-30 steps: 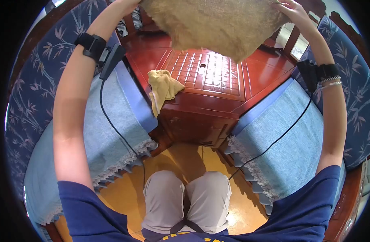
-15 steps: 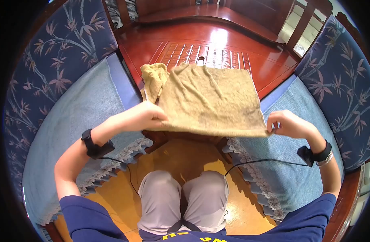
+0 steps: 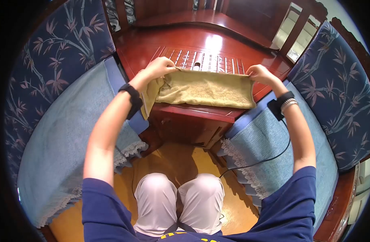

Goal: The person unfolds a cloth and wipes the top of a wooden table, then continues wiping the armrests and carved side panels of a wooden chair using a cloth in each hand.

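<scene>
Left hand point(image 3: 158, 67) and right hand point(image 3: 262, 75), fingers closed, pinch the yellow cloth point(image 3: 209, 89) by far corners, its long axis between them.

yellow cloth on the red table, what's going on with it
A person is holding the yellow cloth by its far edge, the left hand at one corner and the right hand at the other. It spans between them in a wide band over the near part of the red table. A second, crumpled cloth hangs over the table's near edge, by the left end of the first.
</scene>
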Demonstrator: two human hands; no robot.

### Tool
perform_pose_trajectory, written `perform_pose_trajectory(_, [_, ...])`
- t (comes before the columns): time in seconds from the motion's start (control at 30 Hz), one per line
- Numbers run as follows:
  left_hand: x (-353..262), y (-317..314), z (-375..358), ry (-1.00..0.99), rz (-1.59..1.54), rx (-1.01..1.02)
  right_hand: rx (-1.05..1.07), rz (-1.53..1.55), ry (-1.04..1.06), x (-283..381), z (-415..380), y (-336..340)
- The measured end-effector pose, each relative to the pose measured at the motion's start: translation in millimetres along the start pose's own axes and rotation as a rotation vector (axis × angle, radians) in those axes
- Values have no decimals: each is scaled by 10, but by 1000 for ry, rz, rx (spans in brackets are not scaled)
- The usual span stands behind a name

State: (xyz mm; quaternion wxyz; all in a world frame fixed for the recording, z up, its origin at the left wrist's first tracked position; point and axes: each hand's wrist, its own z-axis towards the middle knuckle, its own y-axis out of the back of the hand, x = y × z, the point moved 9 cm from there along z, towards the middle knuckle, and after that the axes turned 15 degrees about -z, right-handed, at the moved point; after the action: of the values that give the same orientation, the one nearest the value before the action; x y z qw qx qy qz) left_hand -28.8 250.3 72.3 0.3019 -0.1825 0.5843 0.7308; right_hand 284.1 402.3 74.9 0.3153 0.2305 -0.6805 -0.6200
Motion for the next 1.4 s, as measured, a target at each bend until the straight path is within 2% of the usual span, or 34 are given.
perform_pose_trajectory(0.07, [103,-126,-19,230,-137,37,35,-47,17,-42,163,-169])
perform_pose_trajectory(0.1, [110,-128,13,121,-101,-14,35,-48,15,-6,181,-198])
perform_pose_trajectory(0.13, [121,-123,32,13,-65,-65,-85,-122,-15,12,193,-136])
perform_pose_trajectory(0.17, [70,-114,7,14,-67,-61,-202,-195,-45,56,152,-59])
perform_pose_trajectory(0.2, [-10,-11,-43,-30,8,-159,-198,-191,-47,79,92,-80])
perform_pose_trajectory(0.23, [-87,91,-107,-74,83,-258,-301,-255,3,143,-16,-1])
perform_pose_trajectory(0.27, [-207,121,-214,-73,83,-256,-405,-319,55,265,-168,112])
perform_pose_trajectory(0.33, [-742,-33,-596,-314,25,-47,-249,-312,96,531,-542,75])
perform_pose_trajectory(0.4, [-950,-218,-939,-337,56,132,-90,-235,171,781,-917,-35])
perform_pose_trajectory(0.43, [-969,-282,-1069,-407,85,163,-62,-157,202,902,-1093,-56])
perform_pose_trajectory(0.47, [-917,-340,-1151,-389,158,193,-56,-183,201,938,-1214,-94])
perform_pose_trajectory(0.53, [-934,-316,-1200,-439,171,100,-66,-201,205,971,-1313,-151])
perform_pose_trajectory(0.67, [-790,-297,-1129,-422,247,91,-176,-308,213,812,-1184,-202])
perform_pose_trajectory(0.73, [-783,-251,-1091,-396,145,98,-211,-135,208,718,-1113,-121])
perform_pose_trajectory(0.77, [-821,-138,-1052,-352,34,37,-279,-84,191,712,-1103,17])
perform_pose_trajectory(0.8, [-874,-18,-996,-377,-15,11,-304,-122,154,689,-1081,160])
perform_pose_trajectory(0.93, [-1003,640,-784,-214,-268,-113,-421,90,125,603,-1125,883])
perform_pose_trajectory(1.0, [-1041,873,-701,-158,-428,-70,-355,224,71,454,-1119,1097])
perform_pose_trajectory(1.07, [-996,977,-677,10,-601,-45,-267,558,-4,424,-1171,1123])
perform_pose_trajectory(1.13, [-840,970,-658,125,-849,-39,-262,740,-85,371,-1180,1061])
perform_pose_trajectory(1.17, [-835,945,-671,127,-847,-40,-261,742,-84,338,-1166,1033])
perform_pose_trajectory(1.23, [-767,809,-714,237,-1014,7,-161,823,-136,238,-1111,877])
perform_pose_trajectory(1.27, [-740,727,-800,319,-1067,18,-153,825,-137,315,-1164,836])
perform_pose_trajectory(1.33, [-761,573,-834,375,-1174,98,-149,981,-185,512,-1239,780])
perform_pose_trajectory(1.4, [-859,428,-839,402,-1264,82,-161,1067,-207,650,-1250,758])
